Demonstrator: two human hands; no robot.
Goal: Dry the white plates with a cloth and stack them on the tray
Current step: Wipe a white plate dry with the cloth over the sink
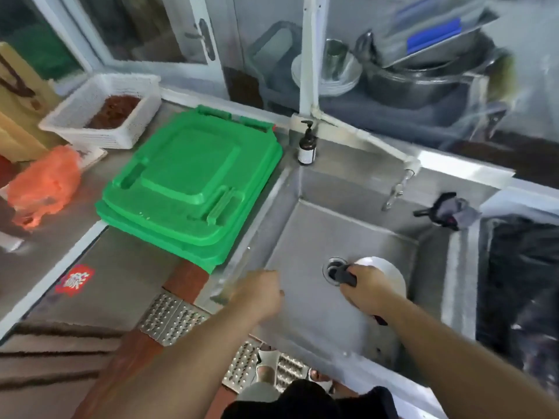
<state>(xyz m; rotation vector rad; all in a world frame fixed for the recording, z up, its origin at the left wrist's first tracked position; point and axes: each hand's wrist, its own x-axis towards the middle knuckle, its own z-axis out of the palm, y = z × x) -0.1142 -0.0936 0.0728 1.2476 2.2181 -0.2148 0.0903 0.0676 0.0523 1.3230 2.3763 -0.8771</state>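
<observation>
We find the right hand [364, 287] curled round a dark cloth [344, 275], half hiding a white plate [388, 272] over the sink [305, 207] drain. Left hand [260, 293] fingers curl, empty, at the sink's front-left edge.

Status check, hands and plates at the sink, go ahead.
Right hand grips a dark cloth against a white plate in the sink. Left hand curled, empty, at the sink's left edge. No tray visible.

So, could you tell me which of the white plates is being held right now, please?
The plate in the sink, gripped by the right hand over the drain. The other plates sit stacked behind the glass, untouched.
</observation>
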